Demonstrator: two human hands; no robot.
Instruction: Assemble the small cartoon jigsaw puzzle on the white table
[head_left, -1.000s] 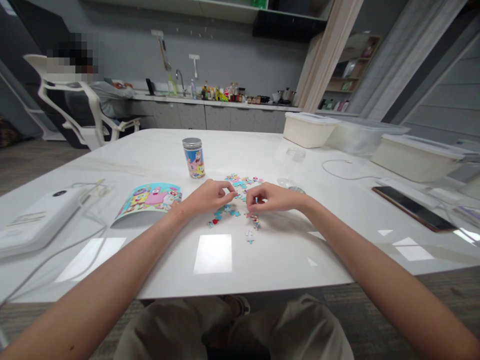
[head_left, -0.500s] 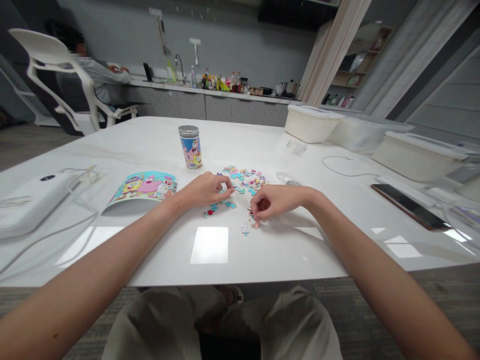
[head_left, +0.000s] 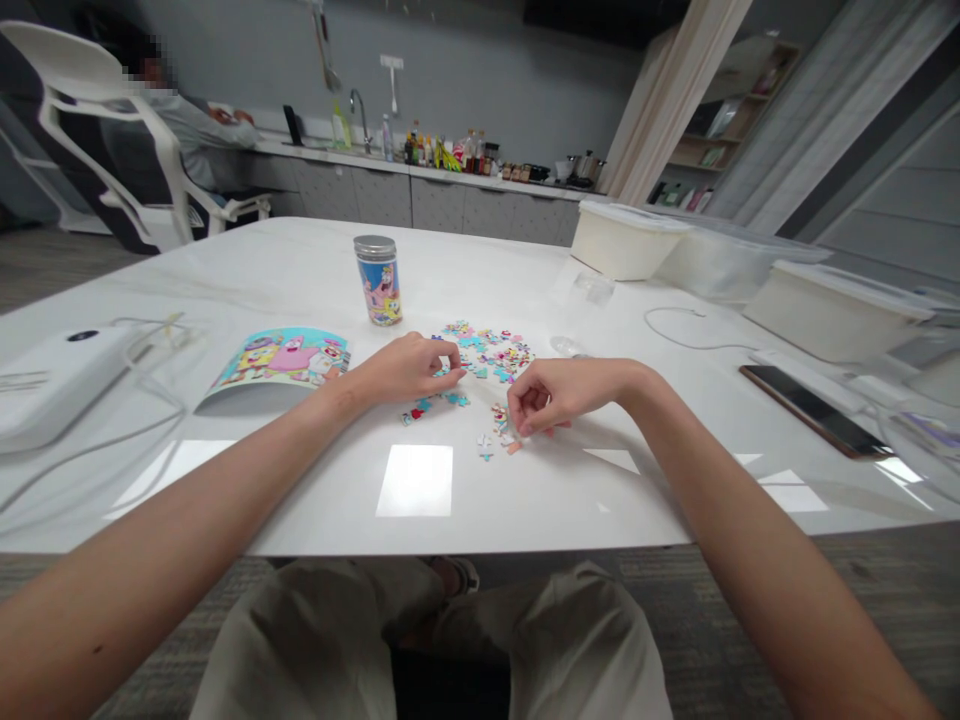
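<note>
My left hand (head_left: 412,368) rests on the table, its thumb and index finger curled together in a loose pinch beside puzzle pieces. What sits between those fingertips, if anything, is too small to make out. My right hand (head_left: 551,395) is closed, fingertips down among a few loose pieces; its grip hides whatever is in it. A peach puzzle piece (head_left: 514,447) and a pale puzzle piece (head_left: 485,446) lie just left of it. Joined pieces (head_left: 416,411) with red and blue lie under the left hand. Beyond both hands spreads a pile of colourful puzzle pieces (head_left: 491,350).
A cartoon picture sheet (head_left: 281,360) curls up at left, near a white device (head_left: 60,385) with cables. Behind stands a lidded cartoon jar (head_left: 379,282). A clear container (head_left: 591,290), lidded bins (head_left: 626,240) and a phone (head_left: 814,410) are at right. Another person sits far left.
My right hand has shifted slightly right and up, off the peach piece, which stays on the table. My left hand keeps nearly the same pose. The camera view has tilted a little.
</note>
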